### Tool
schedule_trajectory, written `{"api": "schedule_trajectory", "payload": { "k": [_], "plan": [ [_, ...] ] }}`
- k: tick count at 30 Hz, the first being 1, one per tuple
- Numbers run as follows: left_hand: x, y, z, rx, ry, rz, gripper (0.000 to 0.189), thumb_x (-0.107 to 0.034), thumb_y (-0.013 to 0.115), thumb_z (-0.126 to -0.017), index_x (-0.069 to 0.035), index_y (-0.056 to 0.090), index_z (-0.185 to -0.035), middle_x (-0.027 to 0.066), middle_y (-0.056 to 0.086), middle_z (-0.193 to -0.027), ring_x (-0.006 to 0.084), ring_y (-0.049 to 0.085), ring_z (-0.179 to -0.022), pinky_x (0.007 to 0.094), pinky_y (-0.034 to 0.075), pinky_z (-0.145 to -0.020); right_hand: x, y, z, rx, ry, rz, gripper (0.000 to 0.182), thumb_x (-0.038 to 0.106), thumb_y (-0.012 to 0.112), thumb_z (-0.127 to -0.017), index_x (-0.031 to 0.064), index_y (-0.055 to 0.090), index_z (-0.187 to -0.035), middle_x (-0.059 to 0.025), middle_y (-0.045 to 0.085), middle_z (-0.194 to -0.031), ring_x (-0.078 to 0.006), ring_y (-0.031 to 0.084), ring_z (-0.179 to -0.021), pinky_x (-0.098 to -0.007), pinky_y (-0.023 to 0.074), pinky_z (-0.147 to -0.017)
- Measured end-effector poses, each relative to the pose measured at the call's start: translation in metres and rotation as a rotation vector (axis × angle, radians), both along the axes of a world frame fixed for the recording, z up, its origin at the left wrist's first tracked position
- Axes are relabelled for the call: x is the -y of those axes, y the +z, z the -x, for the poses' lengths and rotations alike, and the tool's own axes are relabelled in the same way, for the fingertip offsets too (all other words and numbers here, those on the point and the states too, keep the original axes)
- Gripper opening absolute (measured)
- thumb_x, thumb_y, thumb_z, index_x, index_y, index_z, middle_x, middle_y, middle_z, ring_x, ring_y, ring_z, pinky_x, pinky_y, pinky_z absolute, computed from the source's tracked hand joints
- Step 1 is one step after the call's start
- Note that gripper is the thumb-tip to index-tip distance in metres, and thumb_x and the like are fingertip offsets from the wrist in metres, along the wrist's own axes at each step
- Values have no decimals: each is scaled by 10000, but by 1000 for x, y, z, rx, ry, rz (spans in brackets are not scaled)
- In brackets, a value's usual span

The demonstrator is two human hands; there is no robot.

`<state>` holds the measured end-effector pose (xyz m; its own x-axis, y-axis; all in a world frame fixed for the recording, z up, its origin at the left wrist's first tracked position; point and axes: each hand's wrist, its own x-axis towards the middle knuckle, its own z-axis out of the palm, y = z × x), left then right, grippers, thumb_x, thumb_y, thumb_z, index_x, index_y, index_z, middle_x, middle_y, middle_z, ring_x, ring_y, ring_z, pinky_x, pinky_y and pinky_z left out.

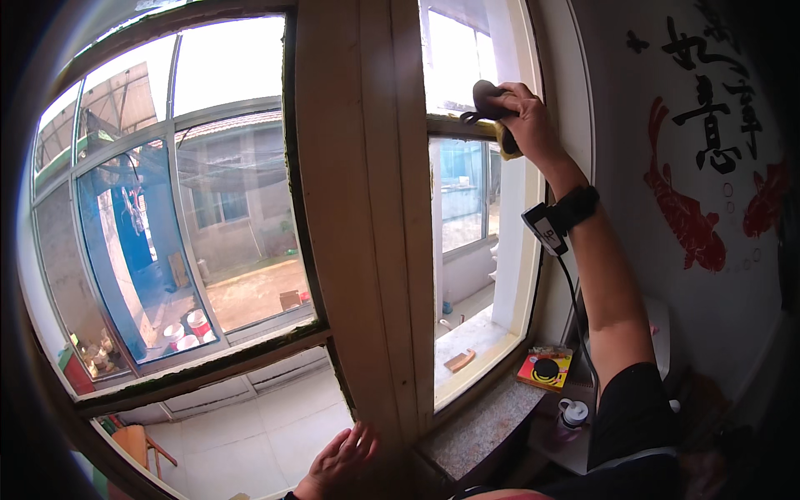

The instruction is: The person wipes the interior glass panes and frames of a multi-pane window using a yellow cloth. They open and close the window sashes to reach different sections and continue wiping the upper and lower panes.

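My right hand is raised to the narrow right window and grips a dark, bunched cloth at the pane above the horizontal window bar. A yellowish part of the cloth hangs below my fingers, in front of the bar's right end. A strap with a small cabled device is on my right wrist. Low in the view, my left hand is by the lower end of the wide wooden window post, fingers apart and holding nothing. Whether its fingertips touch the post I cannot tell.
A stone sill lies below the right window, with a red and yellow box near its far end. A white-lidded bottle stands beside it. Beyond the glass, a comb lies on the outer ledge. A large window with a rough-edged frame fills the left.
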<state>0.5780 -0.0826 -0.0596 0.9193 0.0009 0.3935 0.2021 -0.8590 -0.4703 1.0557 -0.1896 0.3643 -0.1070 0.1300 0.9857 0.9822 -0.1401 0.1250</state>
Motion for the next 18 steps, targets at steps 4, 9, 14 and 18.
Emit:
{"api": "schedule_trajectory", "payload": {
  "k": [4, 9, 14, 18],
  "plan": [
    [-11, 4, -14, 70, -78, -8, 594, -234, 518, -975, -74, 461, -1544, 148, 417, -1623, 310, 329, -1542, 426, 307, -1253, 9, 23, -12, -45, -5, -15, 325, -58, 713, -880, 42, 764, -1185, -116, 669, -1325, -300, 679, -1168, -354, 549, -1056],
    [-6, -12, -3, 35, -32, -35, 545, -280, 557, -1014, -50, 503, -1505, 168, 434, -1601, 327, 338, -1531, 434, 315, -1243, -11, 36, 35, 171, 105, -33, 276, -6, 728, -873, 69, 789, -1131, -95, 684, -1312, -334, 634, -1114, -390, 528, -1039],
    [-1, 4, -6, -29, 33, -172, 535, -334, 575, -995, -120, 534, -1484, 126, 469, -1578, 306, 367, -1514, 428, 328, -1223, 15, 19, -16, 50, -18, -170, 280, 16, 708, -922, 81, 759, -1190, -107, 680, -1288, -338, 666, -1126, -394, 543, -1031],
    [1, 1, -6, 0, 112, -368, 529, -365, 603, -898, -189, 618, -1396, 79, 557, -1494, 297, 436, -1466, 442, 332, -1201, 12, -76, -13, -225, 383, -547, 291, 58, 671, -953, 64, 707, -1241, -117, 664, -1193, -290, 666, -1147, -373, 526, -994]
  ]
}}
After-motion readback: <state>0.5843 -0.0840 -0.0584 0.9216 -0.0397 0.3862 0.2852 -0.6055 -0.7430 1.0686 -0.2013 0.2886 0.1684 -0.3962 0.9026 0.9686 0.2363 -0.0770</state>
